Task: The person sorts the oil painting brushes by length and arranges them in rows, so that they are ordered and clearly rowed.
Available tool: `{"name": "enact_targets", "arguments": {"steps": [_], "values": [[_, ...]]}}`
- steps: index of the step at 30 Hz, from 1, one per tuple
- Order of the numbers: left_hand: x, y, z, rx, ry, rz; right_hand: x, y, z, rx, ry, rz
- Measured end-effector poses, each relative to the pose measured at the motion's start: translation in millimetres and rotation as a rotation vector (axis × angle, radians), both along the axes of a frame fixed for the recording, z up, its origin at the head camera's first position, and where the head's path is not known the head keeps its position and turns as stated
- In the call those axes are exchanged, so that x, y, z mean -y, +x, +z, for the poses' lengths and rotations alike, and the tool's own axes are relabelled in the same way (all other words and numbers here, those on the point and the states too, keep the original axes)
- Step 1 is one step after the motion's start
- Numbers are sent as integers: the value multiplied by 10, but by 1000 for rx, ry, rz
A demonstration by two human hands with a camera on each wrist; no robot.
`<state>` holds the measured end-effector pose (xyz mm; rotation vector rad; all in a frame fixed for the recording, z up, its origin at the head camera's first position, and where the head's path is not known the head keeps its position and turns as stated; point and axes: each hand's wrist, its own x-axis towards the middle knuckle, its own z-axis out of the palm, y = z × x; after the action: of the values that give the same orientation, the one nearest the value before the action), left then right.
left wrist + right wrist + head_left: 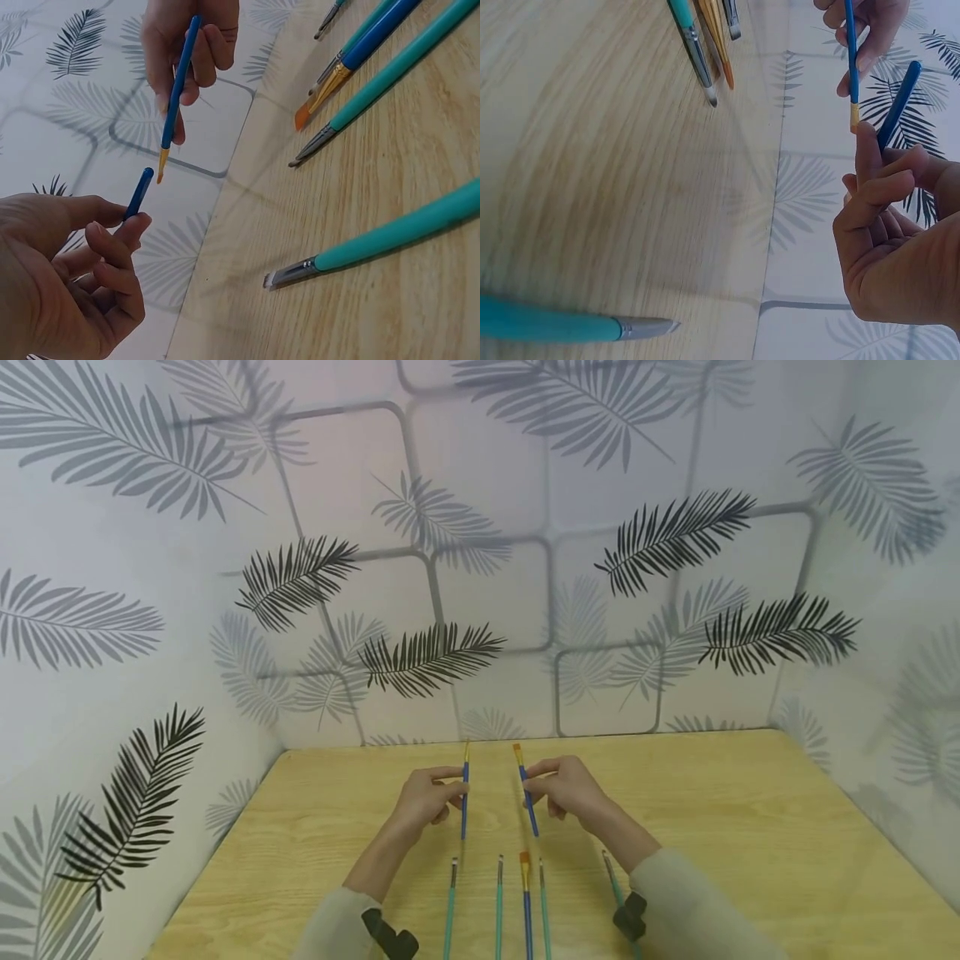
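In the head view my left hand (429, 797) pinches a thin blue paintbrush (465, 802), its golden ferrule and tip pointing away from me. Across a small gap, my right hand (566, 789) pinches a second blue paintbrush (532, 814) with a flat orange-brown tip, leaning slightly left at the top. Both brushes are raised over the table. From the left wrist view, the blue handle end (138, 193) sticks out between the left thumb and fingers. The right wrist view shows the right fingers curled, with a blue handle (900, 103) between them.
On the wooden table (337, 827) nearer me lie several brushes side by side: teal ones (450, 910) and a blue one (527, 918) with a broad orange tip. Another teal brush (614, 885) lies partly behind the right wrist's camera. A leaf-patterned backdrop (495, 602) rises behind the table.
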<state>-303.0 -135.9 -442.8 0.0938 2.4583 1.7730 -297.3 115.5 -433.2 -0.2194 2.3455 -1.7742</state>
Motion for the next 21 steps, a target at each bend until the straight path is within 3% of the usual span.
{"name": "enact_targets", "arguments": {"steps": [12,21], "values": [[-58,-79,53,-2,-12,25,115,-101,-10,10,-7,-23],[-56,-99,-44,21,-6,21,147,-91,-98,51,-31,-33]]}}
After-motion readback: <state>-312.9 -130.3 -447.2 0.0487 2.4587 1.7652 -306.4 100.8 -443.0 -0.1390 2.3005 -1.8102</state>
